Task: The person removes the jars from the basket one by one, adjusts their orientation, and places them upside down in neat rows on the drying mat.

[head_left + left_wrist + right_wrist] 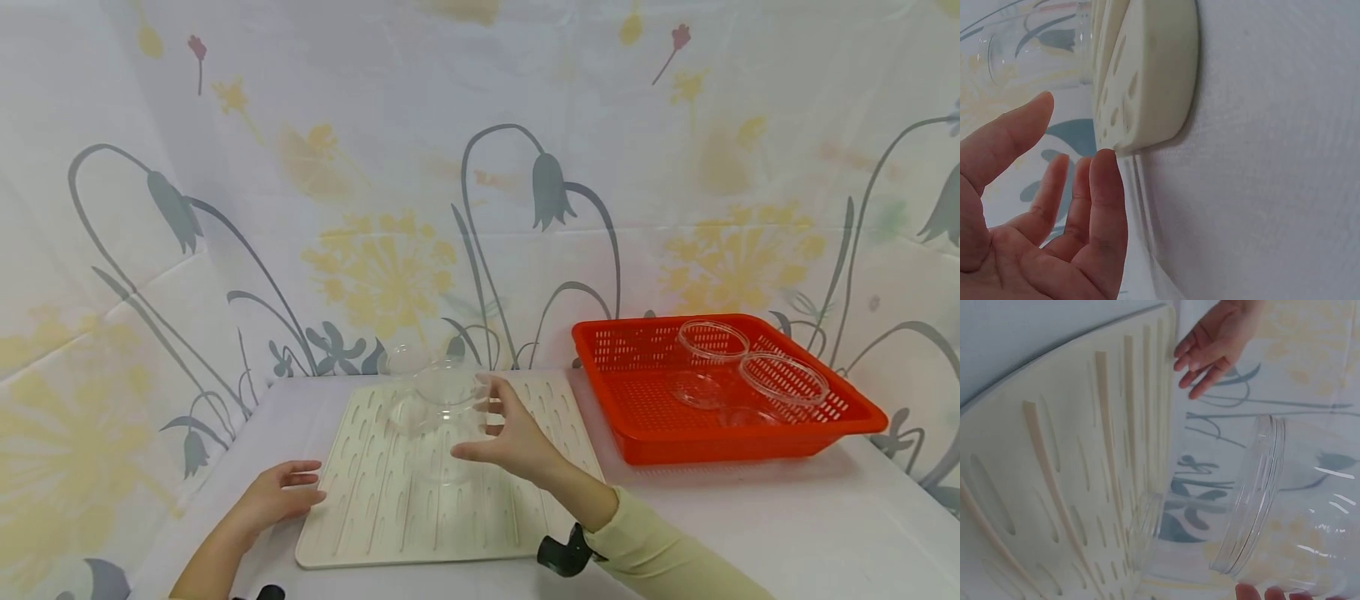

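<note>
My right hand (517,437) grips a clear plastic jar (1310,506) by its side, thumb and fingers spread around it. Its ringed mouth points down toward the cream grooved mat (360,533), with a gap between them in the right wrist view. Behind it, another clear jar (407,415) stands mouth down near the mat's back edge. My left hand (277,496) holds nothing; its fingers are relaxed, and the fingertips are right at the mat's left edge.
At the right stands a red plastic basket (645,450) with slotted walls. Inside it are two more clear jars (714,342), mouths up. A flower-printed cloth (510,275) hangs behind the white-covered table (787,533).
</note>
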Available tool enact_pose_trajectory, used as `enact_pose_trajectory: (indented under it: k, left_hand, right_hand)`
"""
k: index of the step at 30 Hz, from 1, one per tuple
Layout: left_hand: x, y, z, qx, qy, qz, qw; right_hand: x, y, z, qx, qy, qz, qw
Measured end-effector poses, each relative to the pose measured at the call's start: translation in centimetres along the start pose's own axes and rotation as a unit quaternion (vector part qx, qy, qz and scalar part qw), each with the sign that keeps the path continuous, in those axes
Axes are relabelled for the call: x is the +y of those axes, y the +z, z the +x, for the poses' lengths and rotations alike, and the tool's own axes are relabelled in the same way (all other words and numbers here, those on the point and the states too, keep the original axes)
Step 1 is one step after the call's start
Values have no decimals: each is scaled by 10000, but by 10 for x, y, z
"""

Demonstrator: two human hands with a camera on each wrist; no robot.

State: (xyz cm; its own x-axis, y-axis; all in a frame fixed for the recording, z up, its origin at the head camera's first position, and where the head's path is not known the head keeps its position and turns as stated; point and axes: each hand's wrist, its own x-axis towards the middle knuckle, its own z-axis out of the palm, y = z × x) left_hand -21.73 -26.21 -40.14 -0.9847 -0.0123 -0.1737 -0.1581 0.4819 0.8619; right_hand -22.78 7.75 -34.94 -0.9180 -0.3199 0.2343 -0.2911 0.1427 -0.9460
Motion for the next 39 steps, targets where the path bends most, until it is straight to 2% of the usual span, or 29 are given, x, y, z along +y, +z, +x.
enact_pose_trajectory:
  k: [12,21,33,39]
  left_hand:
    - [-7,-3,5,-297,-195,366,9987]
    - [-13,-3,7,-406,-353,143,9985]
    - [-13,-3,5,-469,-454,-35,9979]
    - [-12,-5,6,-493,-477,-71,9976]
  right_hand:
    - [8,12,-1,-114,155,15,9998]
    - [13,22,-1,-207,144,161,9996]
    - [20,39,2,-335,419,345,9980]
    - [23,51,7,-318,337,429,9980]
